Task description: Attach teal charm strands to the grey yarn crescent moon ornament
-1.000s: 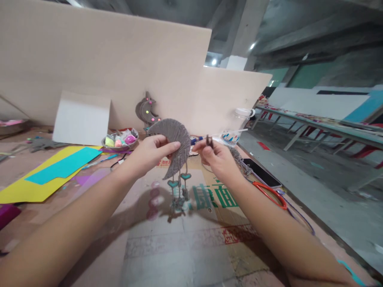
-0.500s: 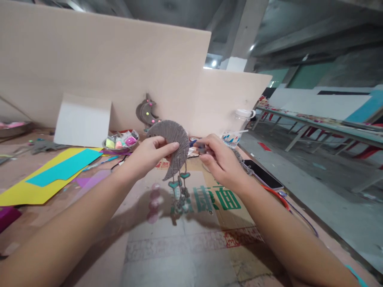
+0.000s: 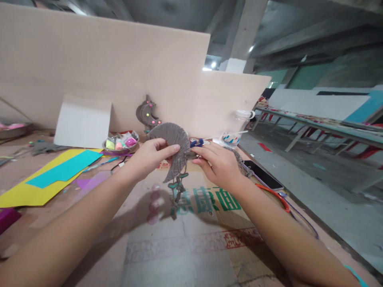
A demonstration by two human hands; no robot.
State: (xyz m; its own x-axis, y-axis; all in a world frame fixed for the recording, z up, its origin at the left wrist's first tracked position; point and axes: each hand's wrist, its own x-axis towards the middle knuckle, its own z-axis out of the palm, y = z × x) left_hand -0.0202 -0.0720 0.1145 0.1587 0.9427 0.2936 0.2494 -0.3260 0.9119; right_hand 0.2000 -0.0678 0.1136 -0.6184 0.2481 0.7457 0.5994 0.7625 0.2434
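My left hand [image 3: 149, 156] pinches a grey yarn-wrapped crescent moon [image 3: 175, 143] and holds it up above the table. Strings with small teal hearts [image 3: 178, 184] dangle from its lower edge. My right hand [image 3: 216, 164] touches the crescent's right edge, fingers pinched together; what they grip is hidden. A second, darker crescent with pink dots [image 3: 147, 113] leans against the beige board behind.
A flattened cardboard sheet with green print [image 3: 209, 215] covers the table. A bowl of coloured clay [image 3: 119, 142], yellow and teal paper [image 3: 56, 172] and a white card [image 3: 82, 121] lie left. Orange-handled scissors [image 3: 273, 195], a phone [image 3: 263, 175] and a plastic bottle [image 3: 236, 129] are right.
My right hand moved left from beside the crescent onto its right edge. The small dark piece it held up earlier is no longer seen. The dangling strings swing.
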